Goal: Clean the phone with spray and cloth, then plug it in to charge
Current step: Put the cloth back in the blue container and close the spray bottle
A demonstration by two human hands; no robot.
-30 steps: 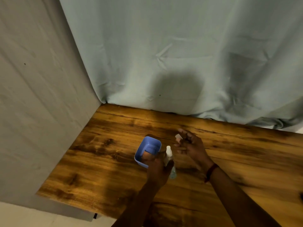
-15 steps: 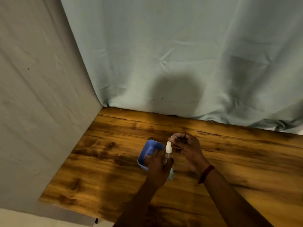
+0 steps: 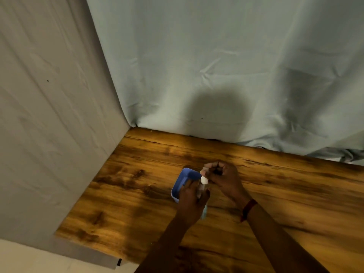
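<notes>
Wooden table (image 3: 275, 194), left hand (image 3: 192, 203) wrapping spray bottle (image 3: 203, 182), right hand (image 3: 224, 179) curled at nozzle, contents unclear

There is one view only, from a wide-angle camera worn on the person's head. It looks forward and steeply down, so the wooden surface (image 3: 275, 194) fills the lower right of the frame, while a pale blue curtain (image 3: 216, 66) rises across the upper centre and right and a grey wall (image 3: 49, 115) takes the left. Both forearms enter from the bottom edge. The left hand (image 3: 192, 201) and the right hand (image 3: 224, 178) meet low in the frame, a little right of centre, close under the camera.
</notes>
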